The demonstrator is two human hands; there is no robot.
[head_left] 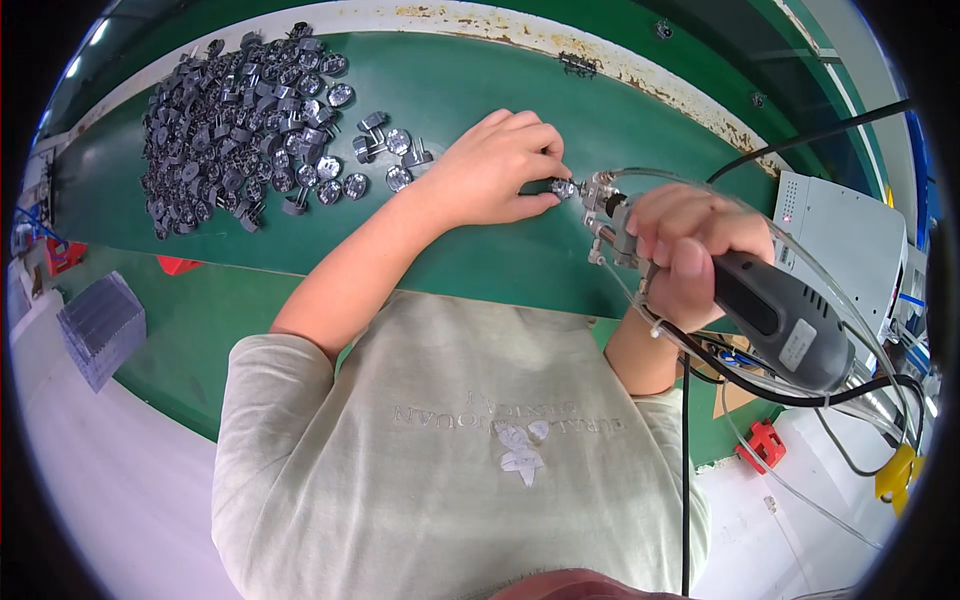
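**Small part held to the tool tip on the green bench**

At the middle of the green table (480, 265), the left hand (495, 170) lies palm down with its fingers closed together on a small round metal part (562, 187), pinching it just above the surface. The right hand (685, 255) is wrapped tight around a grey handheld power tool (775, 315), fist closed on its body, with the metal nose (603, 200) of the tool touching or just beside the part. Clear tubing (800, 265) and a black cable (800, 140) loop away to the right.

To the far left lies a heap of similar dark parts (240, 120), with a few loose ones between the heap and the left hand.

Doing this well seems to call for a steady pinch, the left wrist resting on the table so the part cannot turn. The tool nose should meet the part squarely, with light pressure, and the fingertips should stay clear of the tip. The tubing looks likely to drag, so slack on the right would help.
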